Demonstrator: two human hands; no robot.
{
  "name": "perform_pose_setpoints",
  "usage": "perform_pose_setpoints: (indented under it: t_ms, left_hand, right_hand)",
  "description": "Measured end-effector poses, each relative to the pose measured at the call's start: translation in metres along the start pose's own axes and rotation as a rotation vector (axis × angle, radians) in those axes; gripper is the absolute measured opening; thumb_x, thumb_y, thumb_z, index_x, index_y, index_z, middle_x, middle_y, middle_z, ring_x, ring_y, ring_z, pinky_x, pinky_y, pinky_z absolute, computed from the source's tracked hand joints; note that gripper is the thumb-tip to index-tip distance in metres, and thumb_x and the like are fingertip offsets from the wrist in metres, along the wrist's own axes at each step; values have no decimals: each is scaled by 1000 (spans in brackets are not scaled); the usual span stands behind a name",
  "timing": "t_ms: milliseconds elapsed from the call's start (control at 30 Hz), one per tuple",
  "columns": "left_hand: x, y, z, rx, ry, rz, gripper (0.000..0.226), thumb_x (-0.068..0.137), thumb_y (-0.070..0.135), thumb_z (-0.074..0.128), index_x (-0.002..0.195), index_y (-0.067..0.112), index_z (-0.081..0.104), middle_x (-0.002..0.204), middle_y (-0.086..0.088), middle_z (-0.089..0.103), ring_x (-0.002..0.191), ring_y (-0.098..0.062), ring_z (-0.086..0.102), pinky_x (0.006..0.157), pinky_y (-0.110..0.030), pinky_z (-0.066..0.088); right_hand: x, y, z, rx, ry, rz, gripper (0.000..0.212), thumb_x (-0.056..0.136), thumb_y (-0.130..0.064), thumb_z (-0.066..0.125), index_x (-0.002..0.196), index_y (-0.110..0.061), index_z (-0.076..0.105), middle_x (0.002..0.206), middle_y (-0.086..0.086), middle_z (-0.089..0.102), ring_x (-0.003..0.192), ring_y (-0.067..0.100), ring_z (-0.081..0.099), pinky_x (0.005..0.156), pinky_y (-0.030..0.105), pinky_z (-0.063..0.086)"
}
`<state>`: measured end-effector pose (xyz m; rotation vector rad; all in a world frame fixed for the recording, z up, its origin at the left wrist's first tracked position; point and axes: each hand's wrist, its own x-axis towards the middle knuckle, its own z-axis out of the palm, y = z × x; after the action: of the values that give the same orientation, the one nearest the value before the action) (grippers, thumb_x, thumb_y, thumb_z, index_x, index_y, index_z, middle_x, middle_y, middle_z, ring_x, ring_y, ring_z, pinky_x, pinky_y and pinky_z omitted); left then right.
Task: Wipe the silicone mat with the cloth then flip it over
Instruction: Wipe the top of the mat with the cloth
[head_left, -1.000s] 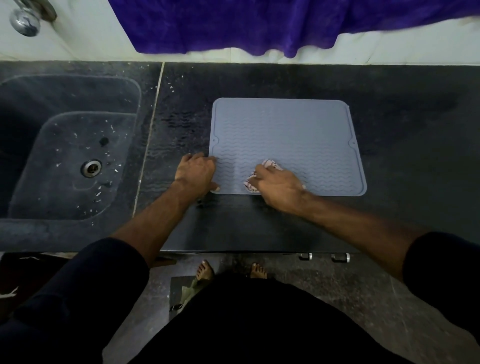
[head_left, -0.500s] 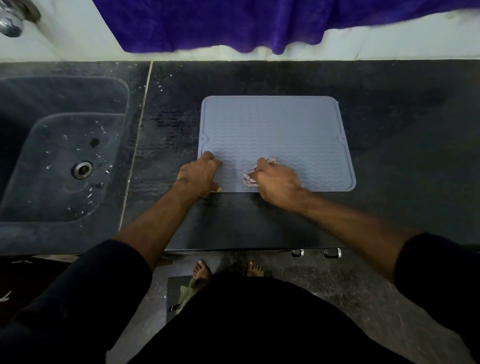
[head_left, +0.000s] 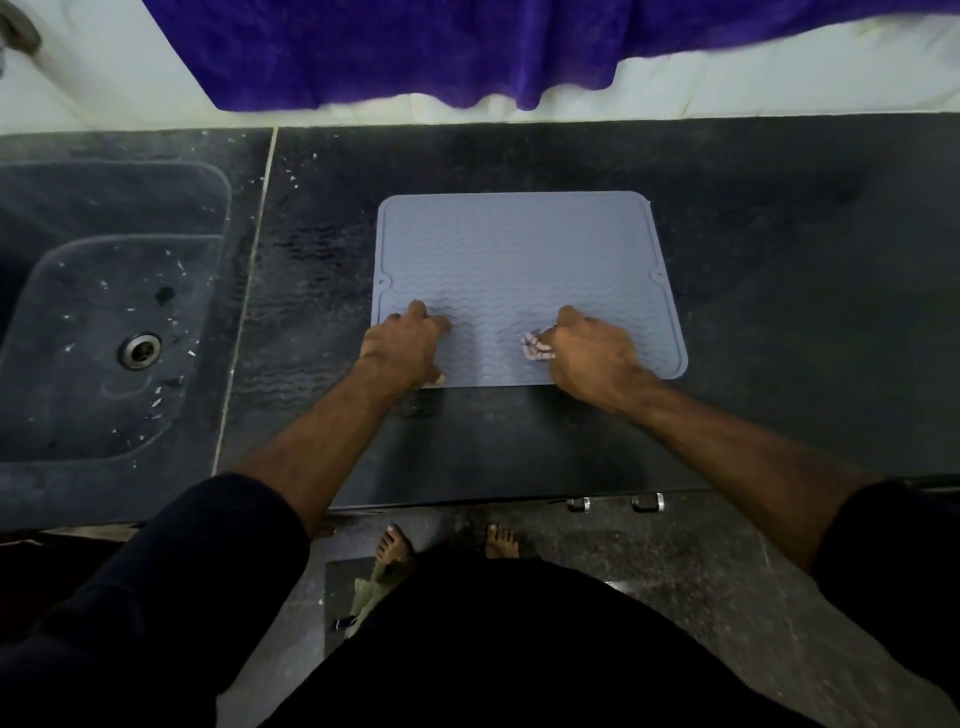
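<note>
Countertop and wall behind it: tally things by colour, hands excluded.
Grey-blue: 1, mat
Pink-and-white: 1, cloth
Purple: 1, towel
Total: 3

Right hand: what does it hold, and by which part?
The right hand grips the bunched cloth, mostly hidden under the fingers; the exact part cannot be told.

One grey silicone mat (head_left: 524, 270) lies at centre frame, with two hands on it: the left hand (head_left: 402, 348) and the right hand (head_left: 592, 353). One cloth (head_left: 535, 351), one sink (head_left: 104, 332) at left, one purple towel (head_left: 415, 47) along the top, two cabinet handles (head_left: 613, 503) and two bare feet (head_left: 395, 543) below.
</note>
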<state>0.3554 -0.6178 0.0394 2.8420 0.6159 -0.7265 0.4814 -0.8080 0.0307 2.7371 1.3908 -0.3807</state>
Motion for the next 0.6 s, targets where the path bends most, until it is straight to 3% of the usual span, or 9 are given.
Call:
perform_pose_setpoints:
  t_ms: [100, 233, 333, 500, 600]
  left_hand:
    - [0, 3, -1, 31, -1, -2, 76, 83, 36, 72, 146, 23, 33, 140, -13, 36, 124, -34, 46, 100, -48, 45]
    - [1, 10, -4, 85, -12, -12, 73, 82, 36, 73, 143, 21, 35, 137, -14, 37, 121, -36, 49, 96, -48, 47]
    - [2, 9, -7, 100, -13, -15, 74, 81, 38, 73, 143, 21, 35, 136, -14, 38, 120, -36, 50, 95, -48, 48]
    - [1, 10, -5, 91, -22, -22, 74, 82, 36, 73, 143, 20, 35, 137, -15, 37, 120, -36, 50, 96, -49, 48]
    - [3, 13, -3, 99, -22, -27, 71, 84, 32, 72, 143, 19, 35, 137, -16, 36, 119, -37, 50, 95, -48, 48]
  right_hand:
    - [9, 5, -7, 20, 28, 61, 29, 84, -18, 60, 112, -10, 62, 112, 12, 54, 91, 33, 60, 71, 37, 48]
    - [17, -34, -3, 33, 10, -37, 29, 85, -14, 59, 113, -9, 62, 116, 13, 51, 94, 33, 59, 68, 34, 45]
    - [8, -27, 1, -6, 12, -65, 32, 85, -11, 57, 117, -10, 60, 119, 14, 49, 96, 33, 58, 74, 39, 49]
    - [4, 34, -12, -66, 9, 101, 30, 87, -18, 62, 116, -9, 60, 115, 12, 53, 94, 31, 59, 77, 40, 50]
    - [5, 32, -12, -17, 45, 143, 28, 87, -18, 62, 113, -7, 62, 114, 13, 53, 93, 32, 60, 75, 38, 50]
